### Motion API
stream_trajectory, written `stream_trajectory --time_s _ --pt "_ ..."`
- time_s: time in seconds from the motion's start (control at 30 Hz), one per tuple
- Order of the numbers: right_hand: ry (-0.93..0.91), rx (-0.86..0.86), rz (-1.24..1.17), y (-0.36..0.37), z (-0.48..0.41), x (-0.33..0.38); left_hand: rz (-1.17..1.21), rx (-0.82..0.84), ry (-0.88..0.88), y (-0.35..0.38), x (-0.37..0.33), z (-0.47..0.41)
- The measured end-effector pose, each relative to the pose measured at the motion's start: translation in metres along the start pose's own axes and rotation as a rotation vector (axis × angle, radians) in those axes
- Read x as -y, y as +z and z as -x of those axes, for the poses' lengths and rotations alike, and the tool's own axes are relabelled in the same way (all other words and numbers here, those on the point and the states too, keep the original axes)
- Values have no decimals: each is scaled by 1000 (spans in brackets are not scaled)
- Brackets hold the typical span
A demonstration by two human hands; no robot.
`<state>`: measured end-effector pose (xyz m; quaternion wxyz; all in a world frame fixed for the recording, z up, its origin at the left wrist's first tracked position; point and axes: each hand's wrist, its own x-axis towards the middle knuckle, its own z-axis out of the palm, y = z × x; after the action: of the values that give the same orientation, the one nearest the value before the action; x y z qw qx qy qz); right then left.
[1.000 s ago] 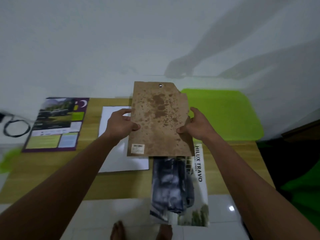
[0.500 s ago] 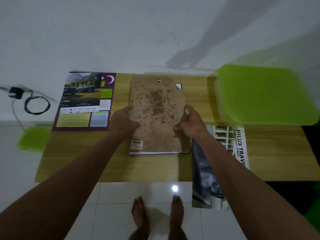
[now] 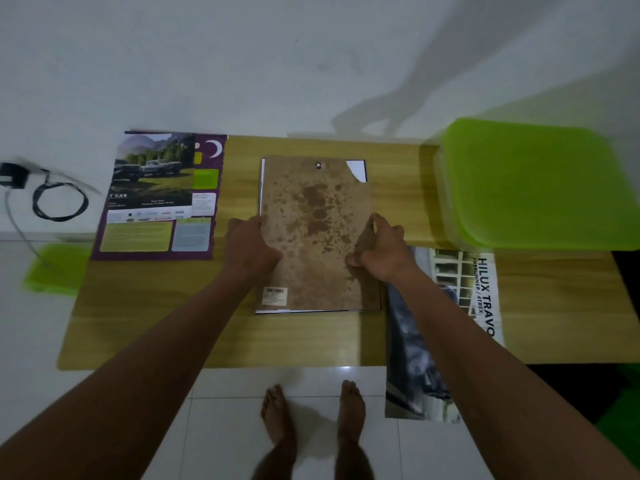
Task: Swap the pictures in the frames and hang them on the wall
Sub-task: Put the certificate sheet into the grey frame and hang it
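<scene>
- Left hand [image 3: 251,247] is curled round the left edge of the brown backing board [image 3: 315,233], and the edge is gripped there.
- Right hand [image 3: 379,252] is clamped on the right edge of the same board, with the thumb laid on top.
- The board is laid flat on the frame [image 3: 356,168], which lies face down in the middle of the wooden surface [image 3: 166,306]. A white strip of the frame is seen at the bottom and at the top right, where a corner of the board is torn away.
- A small metal hook [image 3: 318,164] is seen near the top of the board.
- The purple picture [image 3: 156,199] lies flat to the left, well apart from the frame.
- The car picture [image 3: 460,306] lies just beside the frame on the right, and its lower part hangs over the edge of the surface.
- The step in hand is judged to be the closing of the frame: the back is being fitted on. Whether a picture is inside cannot be told, since that is hidden by the board.
- Next, the board likely needs to be lined up with the frame sides and pushed down evenly. Then it must be fastened; no clips can be seen.
- After that, the frame is to be hung on the wall [image 3: 242,64] by the hook. Much of the task is thought to be left.
</scene>
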<state>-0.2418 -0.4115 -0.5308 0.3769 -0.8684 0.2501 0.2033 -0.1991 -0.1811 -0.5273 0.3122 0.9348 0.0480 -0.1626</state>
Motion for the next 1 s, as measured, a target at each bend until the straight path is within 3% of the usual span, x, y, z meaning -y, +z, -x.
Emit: stream_trajectory --time_s 0.6,0.9,1.0 --pt "-31 135 76 0 -4 -4 -48 30 41 2 2 -7" --pt "-56 39 65 5 -1 0 -43 -8 91 -2 8 -12" --pt "-63 56 109 4 2 1 -157 20 103 -4 6 -13"
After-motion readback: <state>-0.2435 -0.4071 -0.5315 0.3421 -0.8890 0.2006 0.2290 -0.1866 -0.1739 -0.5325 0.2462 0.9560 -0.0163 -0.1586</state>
